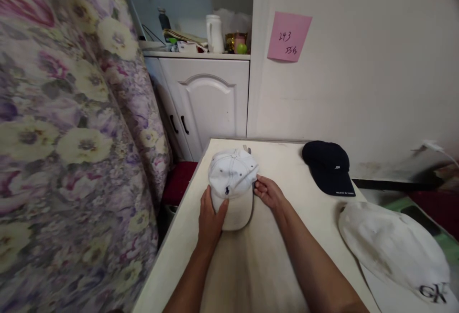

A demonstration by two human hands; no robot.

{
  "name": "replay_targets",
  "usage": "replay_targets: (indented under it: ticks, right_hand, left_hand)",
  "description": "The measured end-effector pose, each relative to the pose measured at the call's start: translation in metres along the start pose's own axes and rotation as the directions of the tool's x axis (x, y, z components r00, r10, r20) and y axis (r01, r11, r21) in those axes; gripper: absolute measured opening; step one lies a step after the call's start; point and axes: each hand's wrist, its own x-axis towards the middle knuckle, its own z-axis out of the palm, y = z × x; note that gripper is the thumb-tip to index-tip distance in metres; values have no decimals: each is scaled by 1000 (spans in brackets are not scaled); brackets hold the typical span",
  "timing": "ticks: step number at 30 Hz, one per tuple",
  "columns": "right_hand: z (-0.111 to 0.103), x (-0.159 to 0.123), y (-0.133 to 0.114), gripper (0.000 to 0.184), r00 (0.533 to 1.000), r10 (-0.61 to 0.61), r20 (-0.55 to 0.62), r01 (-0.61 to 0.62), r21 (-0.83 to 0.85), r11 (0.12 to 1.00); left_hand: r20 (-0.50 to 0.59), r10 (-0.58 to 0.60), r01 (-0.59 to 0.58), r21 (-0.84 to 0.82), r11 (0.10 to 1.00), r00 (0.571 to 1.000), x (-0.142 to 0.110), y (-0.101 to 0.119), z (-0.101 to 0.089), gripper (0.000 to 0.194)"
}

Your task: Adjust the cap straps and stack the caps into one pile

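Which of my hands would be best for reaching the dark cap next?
Probably your right hand. It touches the held white cap on the side nearer the dark cap. Your left hand is at the other side, farther away.

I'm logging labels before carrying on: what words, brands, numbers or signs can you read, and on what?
"243": pink note on the wall; the handwritten characters below are unclear.
"BELIEVE IN ...": brim of the dark cap; the rest is too small, as is its white front mark.
"CK", apparently, interlocked: white cap at lower right.
No words readable on the middle white cap, only a dark emblem.
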Motion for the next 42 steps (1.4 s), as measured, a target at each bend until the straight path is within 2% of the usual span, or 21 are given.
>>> replay_targets:
  ticks: [6,12,21,24,27,31,34,37,39,40,42]
  right_hand:
    - [12,-28,22,27,969,-220,-116,188,-236,953]
    - [20,-58,46,29,901,-415,-128,292,-531,796]
    - [17,-132,63,12,873,-488,21,315,-787,530]
    - [12,-155,67,12,879,-474,56,315,-815,487]
    - [5,-177,71,12,888,-454,75,314,-819,480]
    - [-5,-211,72,12,902,-427,68,302,-804,511]
    - [-12,-239,69,12,915,-401,46,284,-781,557]
    - [-21,-266,62,11,920,-391,0,260,-746,613]
    - [-29,-282,55,10,915,-402,-40,251,-723,643]
    - [-33,-289,52,10,910,-411,-58,250,-714,654]
    - [-42,-302,44,11,896,-435,-89,253,-703,665]
  left_hand:
    - [-32,-82,81,-26,996,996,4,2,0,73]
    - [-47,-86,82,-77,994,995,6,-2,1,71]
    - [-129,-131,92,-276,957,983,9,-27,1,48]
    - [-159,-157,99,-325,941,975,8,-29,1,44]
    - [-168,-169,102,-348,932,971,0,-27,-2,44]
    - [-158,-192,126,-353,927,969,-30,-17,-14,47]
    - [-152,-223,156,-359,920,963,-71,-2,-22,55]
    - [-114,-234,179,-359,916,966,-118,20,-21,55]
    - [10,-223,211,-367,906,975,-146,38,-12,45]
    - [134,-194,230,-365,902,972,-157,47,-5,39]
    - [353,-88,228,-378,897,932,-176,66,12,30]
